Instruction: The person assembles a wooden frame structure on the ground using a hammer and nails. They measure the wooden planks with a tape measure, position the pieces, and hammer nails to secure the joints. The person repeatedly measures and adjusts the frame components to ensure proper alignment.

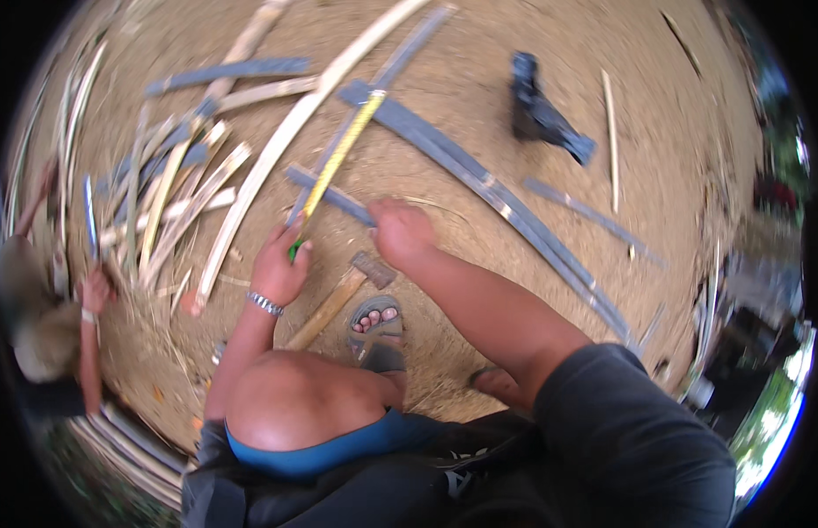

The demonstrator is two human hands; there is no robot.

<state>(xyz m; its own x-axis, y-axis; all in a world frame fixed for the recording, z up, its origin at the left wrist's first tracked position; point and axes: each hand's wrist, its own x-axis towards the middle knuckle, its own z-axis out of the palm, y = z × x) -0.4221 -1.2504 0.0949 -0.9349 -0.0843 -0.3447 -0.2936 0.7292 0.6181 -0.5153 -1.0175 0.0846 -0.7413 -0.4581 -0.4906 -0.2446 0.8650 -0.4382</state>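
My left hand [279,266], a metal-band watch [265,304] on its wrist, is closed on a tape measure; a bit of its green case shows by the fingers. The yellow tape [343,154] runs out from it along a long grey wooden strip [415,42]. My right hand [402,231] is closed around the near end of a short grey strip [334,195], which crosses the long one. Below and between my hands, a hammer [374,269] with a wooden handle lies on the ground beside my sandalled foot [376,321].
Pale and grey strips lie heaped at the left, with a long pale strip [277,150] beside them. Long grey strips [479,180] slant off to the right. A crumpled black plastic bag [542,114] lies beyond. At far left, another person's hand [95,289] holds a thin bluish piece.
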